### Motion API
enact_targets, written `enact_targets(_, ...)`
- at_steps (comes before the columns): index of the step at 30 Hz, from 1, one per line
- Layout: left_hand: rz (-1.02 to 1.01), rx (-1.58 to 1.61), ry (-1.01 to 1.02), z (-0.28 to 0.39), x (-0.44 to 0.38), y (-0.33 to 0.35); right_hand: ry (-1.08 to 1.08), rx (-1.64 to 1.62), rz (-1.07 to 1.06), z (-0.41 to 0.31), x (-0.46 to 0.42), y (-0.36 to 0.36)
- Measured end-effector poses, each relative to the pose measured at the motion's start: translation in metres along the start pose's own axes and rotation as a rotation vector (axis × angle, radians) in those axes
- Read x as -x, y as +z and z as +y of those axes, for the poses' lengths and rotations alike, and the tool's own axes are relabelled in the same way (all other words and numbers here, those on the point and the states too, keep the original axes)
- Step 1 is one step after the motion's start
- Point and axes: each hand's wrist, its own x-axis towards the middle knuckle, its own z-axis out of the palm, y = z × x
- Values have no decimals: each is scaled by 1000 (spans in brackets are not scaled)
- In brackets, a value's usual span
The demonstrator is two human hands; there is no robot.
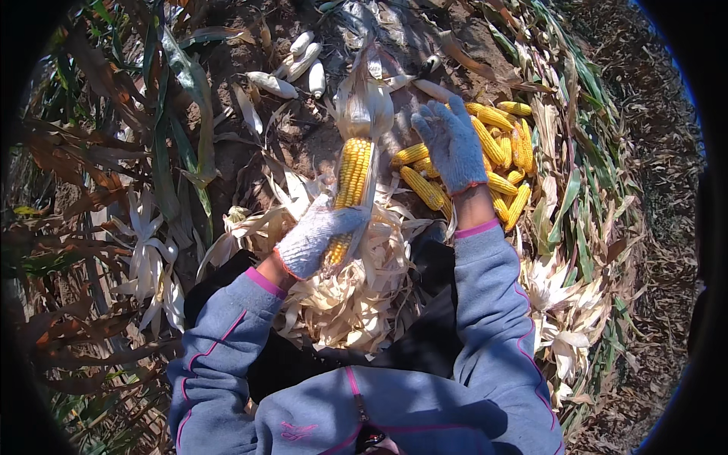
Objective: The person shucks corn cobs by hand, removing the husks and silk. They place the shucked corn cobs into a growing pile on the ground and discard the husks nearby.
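In the middle, my left hand [321, 236], in a pale knitted work glove, grips a partly husked ear of yellow corn [354, 176]. Its kernels are bare along most of the ear, and a dry husk [364, 108] spreads from its far end. My right hand [451, 142], in a similar glove, is spread apart from that ear with nothing in it. It is over or beside the left edge of a pile of husked yellow corn ears [500, 148]. Loose dry husks [352, 307] are heaped between my legs.
Several ears still in pale husks [304, 62] lie on bare soil [227, 74] at the upper left. Dry and green corn stalks and leaves [187, 102] cover the left side. More leaves [574, 193] and opened husks [560, 318] lie along the right.
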Motion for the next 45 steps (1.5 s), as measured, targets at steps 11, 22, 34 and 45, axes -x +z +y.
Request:
enact_targets(11,168,343,184,-3,-18,-21,28,1138,-563,33,69,66)
enact_targets(22,244,199,259,-6,-26,-11,161,995,-486,45,67,52)
enact_targets(34,224,-37,150,-4,-27,-22,111,1201,-446,59,58,37)
enact_targets(45,235,-376,189,-6,-34,-27,-316,1426,-411,54,63,40)
